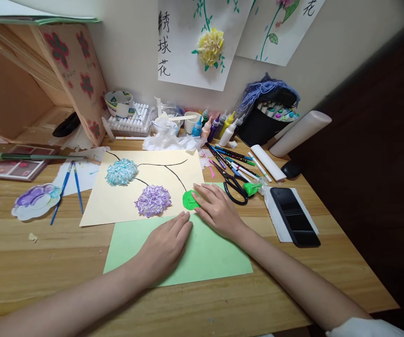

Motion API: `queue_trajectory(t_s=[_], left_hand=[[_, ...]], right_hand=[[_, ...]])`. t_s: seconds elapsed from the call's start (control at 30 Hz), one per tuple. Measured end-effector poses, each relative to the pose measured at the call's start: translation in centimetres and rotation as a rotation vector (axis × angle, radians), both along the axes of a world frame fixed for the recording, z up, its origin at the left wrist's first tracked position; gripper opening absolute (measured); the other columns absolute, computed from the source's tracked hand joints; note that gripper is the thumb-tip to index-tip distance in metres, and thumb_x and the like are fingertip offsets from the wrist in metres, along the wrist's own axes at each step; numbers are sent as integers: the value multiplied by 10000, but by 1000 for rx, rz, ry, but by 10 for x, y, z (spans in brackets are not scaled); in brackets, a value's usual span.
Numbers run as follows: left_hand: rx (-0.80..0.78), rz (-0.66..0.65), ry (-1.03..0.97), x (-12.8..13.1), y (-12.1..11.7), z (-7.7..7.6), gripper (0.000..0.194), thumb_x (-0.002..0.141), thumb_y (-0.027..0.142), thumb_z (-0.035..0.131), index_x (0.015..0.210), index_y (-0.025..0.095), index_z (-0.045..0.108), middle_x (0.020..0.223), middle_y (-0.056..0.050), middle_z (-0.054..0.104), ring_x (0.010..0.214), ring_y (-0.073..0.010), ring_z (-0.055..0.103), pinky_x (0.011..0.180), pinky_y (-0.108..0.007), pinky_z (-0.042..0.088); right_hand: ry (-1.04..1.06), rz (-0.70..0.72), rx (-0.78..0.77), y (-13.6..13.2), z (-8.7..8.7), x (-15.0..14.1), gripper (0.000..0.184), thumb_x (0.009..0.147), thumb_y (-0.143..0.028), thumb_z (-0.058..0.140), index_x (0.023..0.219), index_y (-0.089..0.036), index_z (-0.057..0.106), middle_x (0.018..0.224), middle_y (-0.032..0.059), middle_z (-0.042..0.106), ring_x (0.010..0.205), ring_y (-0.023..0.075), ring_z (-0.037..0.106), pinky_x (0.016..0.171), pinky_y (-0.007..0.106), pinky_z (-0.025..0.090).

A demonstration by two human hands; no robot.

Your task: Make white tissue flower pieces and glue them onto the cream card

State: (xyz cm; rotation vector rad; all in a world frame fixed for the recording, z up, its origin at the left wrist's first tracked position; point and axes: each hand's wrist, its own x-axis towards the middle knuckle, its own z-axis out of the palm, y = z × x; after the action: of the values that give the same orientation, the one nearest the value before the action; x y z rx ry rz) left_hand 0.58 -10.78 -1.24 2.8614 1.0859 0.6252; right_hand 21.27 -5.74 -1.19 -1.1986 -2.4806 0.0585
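A flat bright green clay disc [189,200] lies on the lower right of a cream sheet of paper [99,210], at the end of a drawn black stem. My right hand [217,206] rests with stretched fingers, their tips on the disc's right edge. My left hand [168,243] lies flat, its fingertips at the cream sheet's lower edge, just below the disc. Under it is a light green sheet [209,257]. A blue-white flower [121,172] and a purple-white flower [153,201] stand out in relief on the cream sheet, joined to drawn stems.
Right of the sheet lie black-handled scissors [235,187], pens [233,157], wrapped green clay [252,188] and a phone [295,217]. At left are a paint palette [35,201] and brushes [77,187]. Paint bottles [227,133] and a marker box [131,122] line the back.
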Motion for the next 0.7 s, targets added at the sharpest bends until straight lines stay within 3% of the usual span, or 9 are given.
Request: queue_trajectory(t_s=[0.1,0.3,0.5,0.7], left_hand=[[15,1,5,0,0,0,320,814,34,397,1099,74,534,1201,-169,594,1114,-238,568,856,-346,531],[47,-5,12,2,1,-1,315,833,44,377,1103,71,537,1182,-172,605,1098,-237,579,857,-352,530],[57,-9,11,3,1,1,301,841,50,379,1088,63,550,1177,-184,606,1092,-247,583,851,-361,532],[45,-8,-3,3,0,0,306,855,56,368,1103,76,548,1185,-183,602,1106,-243,576,868,-369,523]], right_hand=[[21,-21,-2,-2,3,0,415,913,-298,429,1298,-159,496,1397,98,444,1214,242,423,1031,442,355],[-1,129,-71,-4,5,-1,380,923,-282,415,1282,-208,515,1306,26,554,1271,228,392,1014,417,378],[-23,110,-46,-3,4,0,414,925,-283,397,1325,-202,463,1445,53,376,1335,223,315,1053,433,343],[-30,65,-59,-4,3,-1,403,923,-311,403,1309,-223,481,1438,58,388,1338,225,314,1071,465,311]])
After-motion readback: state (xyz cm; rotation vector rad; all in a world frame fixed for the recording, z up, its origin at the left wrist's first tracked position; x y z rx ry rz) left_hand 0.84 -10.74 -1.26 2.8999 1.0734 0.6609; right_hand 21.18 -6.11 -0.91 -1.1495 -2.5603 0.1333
